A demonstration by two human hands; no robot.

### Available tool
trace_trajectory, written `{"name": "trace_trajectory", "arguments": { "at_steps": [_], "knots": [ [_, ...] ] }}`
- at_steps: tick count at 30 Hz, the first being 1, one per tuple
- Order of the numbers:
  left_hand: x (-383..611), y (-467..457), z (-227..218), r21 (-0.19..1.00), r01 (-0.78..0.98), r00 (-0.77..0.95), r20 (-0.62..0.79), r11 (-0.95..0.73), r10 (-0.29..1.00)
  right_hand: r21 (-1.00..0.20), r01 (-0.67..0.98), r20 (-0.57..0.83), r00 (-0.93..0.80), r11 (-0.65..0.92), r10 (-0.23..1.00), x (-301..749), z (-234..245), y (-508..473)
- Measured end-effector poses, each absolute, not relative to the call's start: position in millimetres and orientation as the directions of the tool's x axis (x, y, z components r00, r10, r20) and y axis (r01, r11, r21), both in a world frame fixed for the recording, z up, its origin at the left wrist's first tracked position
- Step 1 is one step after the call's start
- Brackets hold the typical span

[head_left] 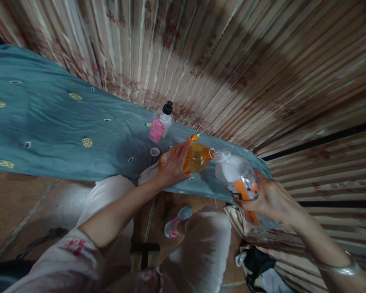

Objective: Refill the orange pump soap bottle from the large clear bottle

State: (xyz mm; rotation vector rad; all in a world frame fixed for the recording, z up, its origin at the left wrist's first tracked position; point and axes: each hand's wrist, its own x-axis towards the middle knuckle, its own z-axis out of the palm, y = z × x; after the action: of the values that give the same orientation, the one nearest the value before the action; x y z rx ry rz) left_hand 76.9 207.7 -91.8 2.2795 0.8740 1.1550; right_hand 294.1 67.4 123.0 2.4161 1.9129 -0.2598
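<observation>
My left hand [174, 163] is wrapped round an orange bottle [198, 158] that lies tilted on its side, its open mouth pointing right. My right hand [270, 197] grips a large clear plastic bottle [236, 175] with an orange and black label, leaning toward the left. The two mouths are close together; whether they touch I cannot tell. Just behind the orange bottle is an orange sprayer head [194, 138] with a thin pale tube. A clear bottle with a pink label and black cap [160, 124] stands beyond my left hand. Near it lies a small white cap [155, 151].
A teal patterned cloth [57, 122] covers the narrow table in front of me. Pleated curtains [186, 53] hang right behind it and along the right side. Dark and pale cloth items [259, 264] lie on the floor at lower right.
</observation>
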Motion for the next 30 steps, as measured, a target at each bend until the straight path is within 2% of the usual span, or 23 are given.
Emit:
{"name": "trace_trajectory", "arguments": {
  "at_steps": [12, 21, 30],
  "knots": [
    [77, 207, -91, 0.63, 0.348, 0.443, 0.543, -0.695, 0.714, -0.078, 0.959, -0.238, 0.248, -0.273, 0.939, 286, 131, 69],
    [78, 208, -91, 0.625, 0.347, 0.443, 0.548, -0.699, 0.71, -0.086, 0.964, -0.184, 0.232, -0.25, 0.955, 296, 122, 67],
    [77, 206, -90, 0.631, 0.346, 0.447, 0.539, -0.694, 0.714, -0.093, 0.956, -0.226, 0.251, -0.277, 0.941, 291, 128, 67]
  ]
}}
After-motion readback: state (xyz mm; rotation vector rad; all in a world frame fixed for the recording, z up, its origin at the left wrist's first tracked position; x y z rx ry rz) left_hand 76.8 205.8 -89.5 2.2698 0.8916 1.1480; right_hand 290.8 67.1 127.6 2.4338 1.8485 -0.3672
